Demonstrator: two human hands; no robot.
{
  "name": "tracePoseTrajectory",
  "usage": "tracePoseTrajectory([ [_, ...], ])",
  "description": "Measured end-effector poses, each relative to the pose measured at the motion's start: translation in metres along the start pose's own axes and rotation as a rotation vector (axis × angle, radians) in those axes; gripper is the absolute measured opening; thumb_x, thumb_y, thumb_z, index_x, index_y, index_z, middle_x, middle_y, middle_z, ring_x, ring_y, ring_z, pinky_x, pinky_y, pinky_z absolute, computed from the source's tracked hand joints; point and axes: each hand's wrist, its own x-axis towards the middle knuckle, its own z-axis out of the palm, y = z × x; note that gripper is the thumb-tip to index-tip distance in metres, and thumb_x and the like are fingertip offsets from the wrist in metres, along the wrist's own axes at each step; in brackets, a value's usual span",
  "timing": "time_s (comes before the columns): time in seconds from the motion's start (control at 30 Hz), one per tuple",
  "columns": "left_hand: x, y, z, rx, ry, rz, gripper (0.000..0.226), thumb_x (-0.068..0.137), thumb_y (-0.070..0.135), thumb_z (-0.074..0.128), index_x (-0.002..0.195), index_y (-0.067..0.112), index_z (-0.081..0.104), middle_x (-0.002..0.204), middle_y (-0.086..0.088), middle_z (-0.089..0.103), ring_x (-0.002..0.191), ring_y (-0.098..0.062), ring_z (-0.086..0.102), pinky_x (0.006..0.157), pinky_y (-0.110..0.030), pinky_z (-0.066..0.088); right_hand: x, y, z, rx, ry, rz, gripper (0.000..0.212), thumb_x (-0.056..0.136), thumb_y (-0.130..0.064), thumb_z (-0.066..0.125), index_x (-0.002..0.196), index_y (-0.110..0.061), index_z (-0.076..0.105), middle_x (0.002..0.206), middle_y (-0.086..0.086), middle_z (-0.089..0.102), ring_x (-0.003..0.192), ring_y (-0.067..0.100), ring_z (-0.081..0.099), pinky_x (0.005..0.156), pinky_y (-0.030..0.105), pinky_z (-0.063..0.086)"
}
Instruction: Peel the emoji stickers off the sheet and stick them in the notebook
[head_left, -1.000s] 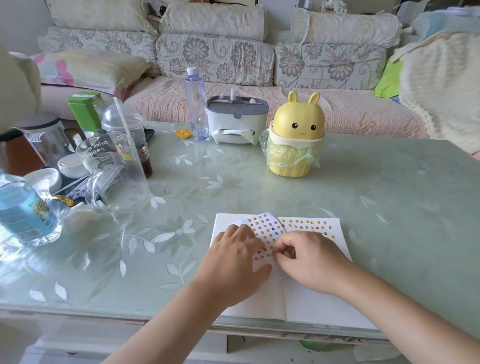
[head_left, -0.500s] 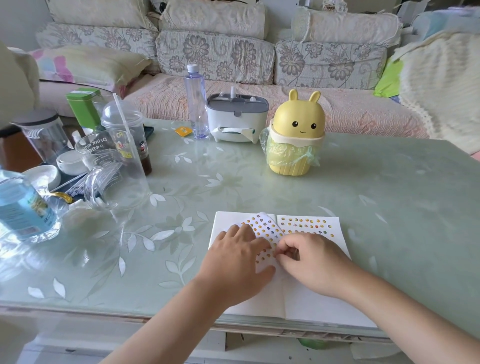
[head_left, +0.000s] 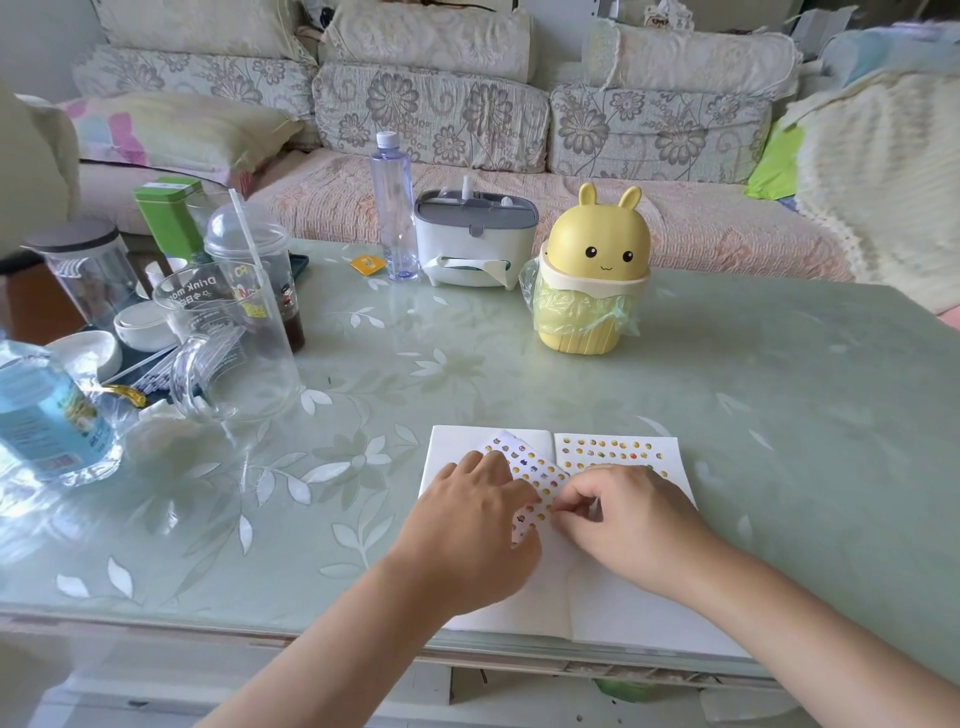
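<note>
Left hand (head_left: 467, 525) presses flat on the sticker sheet (head_left: 535, 470); at its three o'clock, right hand (head_left: 623, 519) pinches the sheet, best peeled slowly.

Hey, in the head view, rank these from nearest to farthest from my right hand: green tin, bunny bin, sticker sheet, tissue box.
1. sticker sheet, at the right hand's fingertips.
2. bunny bin, straight ahead.
3. tissue box, behind-left of the bin.
4. green tin, far left.
</note>
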Motion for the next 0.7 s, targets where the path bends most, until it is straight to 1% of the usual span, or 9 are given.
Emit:
tracePoseTrajectory([
  [0.07, 0.001, 0.0, 0.002, -0.071, -0.005, 0.023, 0.048, 0.085, 0.05, 0.042, 0.123, 0.029, 0.062, 0.119, 0.008, 0.052, 0.113, -0.015, 0.046, 0.1, -0.033, 0.041, -0.001, 0.0, 0.001, -0.042, 0.005, -0.023, 0.009, 0.087, -0.04, 0.064, 0.084, -0.034, 0.069, 0.082, -0.02, 0.065, 0.078, 0.0, 0.057, 0.067, 0.017, 0.041],
  [0.1, 0.001, 0.0, 0.003, -0.104, -0.014, 0.032, 0.048, 0.085, 0.049, 0.043, 0.125, 0.029, 0.06, 0.12, 0.008, 0.053, 0.114, -0.015, 0.046, 0.1, -0.033, 0.041, -0.002, -0.001, 0.002, -0.065, 0.009, -0.042, 0.009, 0.087, -0.041, 0.063, 0.084, -0.034, 0.067, 0.081, -0.02, 0.063, 0.078, 0.001, 0.055, 0.066, 0.018, 0.038],
  [0.2, 0.002, 0.0, 0.006, -0.085, 0.01, 0.063, 0.054, 0.083, 0.052, 0.031, 0.129, 0.04, 0.058, 0.122, 0.009, 0.053, 0.115, -0.016, 0.046, 0.095, -0.029, 0.04, -0.005, 0.001, 0.006, -0.114, 0.057, -0.107, 0.012, 0.088, -0.041, 0.063, 0.078, -0.036, 0.057, 0.078, -0.021, 0.054, 0.079, 0.0, 0.048, 0.065, 0.016, 0.031],
  [0.3, 0.003, 0.003, 0.006, -0.013, 0.009, 0.039, 0.062, 0.078, 0.058, 0.021, 0.126, 0.044, 0.057, 0.121, 0.009, 0.048, 0.114, -0.015, 0.044, 0.095, -0.027, 0.038, -0.008, 0.005, 0.01, -0.085, 0.091, -0.157, 0.008, 0.088, -0.038, 0.065, 0.082, -0.033, 0.064, 0.078, -0.02, 0.053, 0.076, 0.002, 0.049, 0.061, 0.011, 0.029],
  [0.37, 0.003, 0.005, 0.005, 0.001, 0.033, 0.022, 0.062, 0.076, 0.059, 0.023, 0.123, 0.041, 0.06, 0.118, 0.007, 0.051, 0.113, -0.018, 0.048, 0.092, -0.03, 0.041, -0.011, 0.005, 0.012, -0.099, 0.1, -0.216, 0.005, 0.087, -0.037, 0.066, 0.086, -0.033, 0.068, 0.074, -0.021, 0.05, 0.071, 0.002, 0.047, 0.059, 0.014, 0.029],
  [0.43, 0.003, 0.006, 0.004, 0.028, 0.033, 0.011, 0.063, 0.077, 0.058, 0.023, 0.125, 0.04, 0.06, 0.119, 0.007, 0.052, 0.113, -0.019, 0.049, 0.093, -0.031, 0.041, -0.013, 0.007, 0.009, -0.077, 0.138, -0.246, 0.005, 0.084, -0.038, 0.067, 0.084, -0.034, 0.07, 0.069, -0.024, 0.048, 0.068, -0.002, 0.047, 0.058, 0.015, 0.031],
  [0.5, 0.004, 0.005, 0.002, 0.056, 0.001, -0.023, 0.06, 0.081, 0.053, 0.026, 0.133, 0.04, 0.053, 0.126, 0.008, 0.049, 0.119, -0.018, 0.045, 0.098, -0.03, 0.036, -0.013, 0.014, -0.002, 0.028, 0.193, -0.173, 0.004, 0.083, -0.037, 0.071, 0.08, -0.035, 0.073, 0.072, -0.029, 0.057, 0.069, -0.01, 0.052, 0.06, 0.009, 0.034],
  [0.6, 0.008, 0.001, 0.001, 0.05, 0.005, -0.066, 0.046, 0.092, 0.038, 0.04, 0.138, 0.037, 0.048, 0.135, 0.011, 0.046, 0.125, -0.016, 0.042, 0.105, -0.028, 0.031, -0.011, 0.038, -0.021, 0.116, 0.288, 0.014, 0.011, 0.079, -0.034, 0.079, 0.071, -0.04, 0.074, 0.08, -0.033, 0.065, 0.072, -0.009, 0.058, 0.064, 0.015, 0.043],
  [0.7, 0.012, 0.003, 0.002, 0.014, 0.004, -0.063, 0.042, 0.098, 0.043, 0.042, 0.139, 0.035, 0.047, 0.141, 0.013, 0.044, 0.131, -0.014, 0.04, 0.109, -0.027, 0.027, -0.015, 0.056, -0.024, 0.041, 0.253, 0.093, 0.016, 0.079, -0.033, 0.08, 0.069, -0.042, 0.073, 0.078, -0.037, 0.062, 0.076, -0.014, 0.056, 0.06, 0.006, 0.035],
])
